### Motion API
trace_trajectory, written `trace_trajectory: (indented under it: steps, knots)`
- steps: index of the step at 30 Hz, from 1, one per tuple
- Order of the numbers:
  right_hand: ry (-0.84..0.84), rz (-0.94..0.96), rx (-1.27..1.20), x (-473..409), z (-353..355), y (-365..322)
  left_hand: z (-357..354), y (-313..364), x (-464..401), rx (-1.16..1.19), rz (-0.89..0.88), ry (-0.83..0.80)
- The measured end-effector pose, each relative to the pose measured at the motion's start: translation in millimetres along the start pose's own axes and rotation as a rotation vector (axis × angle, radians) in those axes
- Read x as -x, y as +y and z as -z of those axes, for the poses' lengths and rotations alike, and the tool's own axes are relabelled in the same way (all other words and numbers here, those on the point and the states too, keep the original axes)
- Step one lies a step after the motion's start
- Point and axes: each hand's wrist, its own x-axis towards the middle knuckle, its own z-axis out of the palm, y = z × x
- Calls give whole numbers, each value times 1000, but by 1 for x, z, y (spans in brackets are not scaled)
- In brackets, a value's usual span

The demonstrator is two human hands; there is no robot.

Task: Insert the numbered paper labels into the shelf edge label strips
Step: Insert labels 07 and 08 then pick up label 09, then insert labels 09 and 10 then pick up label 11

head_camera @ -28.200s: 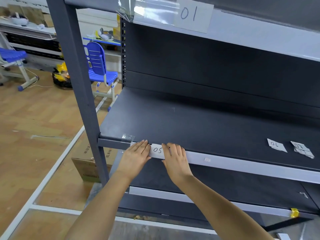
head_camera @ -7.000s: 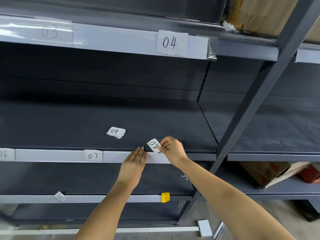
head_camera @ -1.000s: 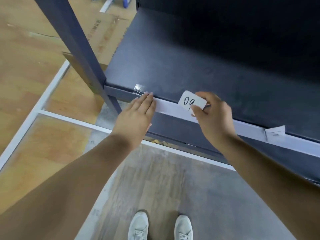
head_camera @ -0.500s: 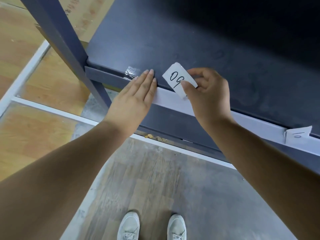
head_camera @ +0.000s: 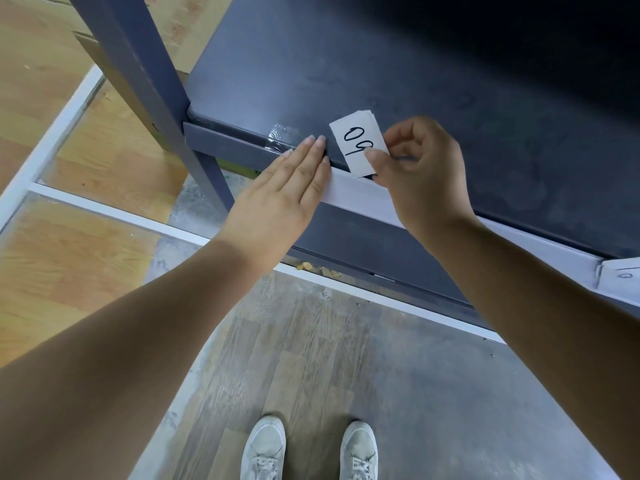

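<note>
Here, the white label strip (head_camera: 360, 194) along the front edge of the dark grey shelf (head_camera: 398, 74) serves as the landmark. The left hand (head_camera: 277, 199) is laid flat across the strip's left end, its fingers straight and pressed together, the fingertips reaching the shelf's top edge just beside a patch of clear tape (head_camera: 280, 135); nothing is gripped by it. Immediately to the right of those fingertips, a paper label marked "09" (head_camera: 358, 145) is pinched at its right edge between the thumb and fingers of the right hand (head_camera: 419, 174). The label is held tilted, its lower edge meeting the top of the strip and its upper part standing over the shelf surface. Far to the right along the strip, a second label marked "10" (head_camera: 621, 273) is seen at the frame edge. To the left of the strip, the grey upright post (head_camera: 145, 81) is joined to the shelf corner. Below the strip, two pale sneakers (head_camera: 310, 452) are seen on the grey wood-pattern floor (head_camera: 398, 393).
</note>
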Motion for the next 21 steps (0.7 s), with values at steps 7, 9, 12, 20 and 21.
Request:
trace_trajectory:
  steps: [7, 9, 12, 20, 21]
  knots:
    - [-99, 66, 206, 1, 5, 5, -1, -1, -1, 32, 6, 14]
    - [-110, 85, 250, 3, 9, 9, -2, -2, -1, 35, 5, 23]
    - [-127, 122, 295, 5, 13, 14, -3, -2, -1, 35, 7, 34]
    - [-214, 252, 421, 0, 15, 16, -5, -2, -1, 56, 1, 65]
    - [-199, 282, 440, 0, 14, 17, -5, -2, -1, 62, 8, 65]
